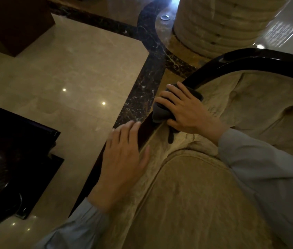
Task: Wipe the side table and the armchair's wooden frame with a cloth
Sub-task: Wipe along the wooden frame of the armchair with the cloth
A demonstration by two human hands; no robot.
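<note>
Now right hand [187,108] pressing cloth [162,114], frame [250,63] edge

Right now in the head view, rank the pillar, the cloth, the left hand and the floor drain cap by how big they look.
1. pillar
2. left hand, though it is nearest the camera, so it looks enlarged
3. cloth, partly hidden under the right hand
4. floor drain cap

much of the cloth [162,112] is covered by the right hand [187,109]. the wooden frame [250,63] is cut off at the right edge, the side table [7,159] at the left.
</note>
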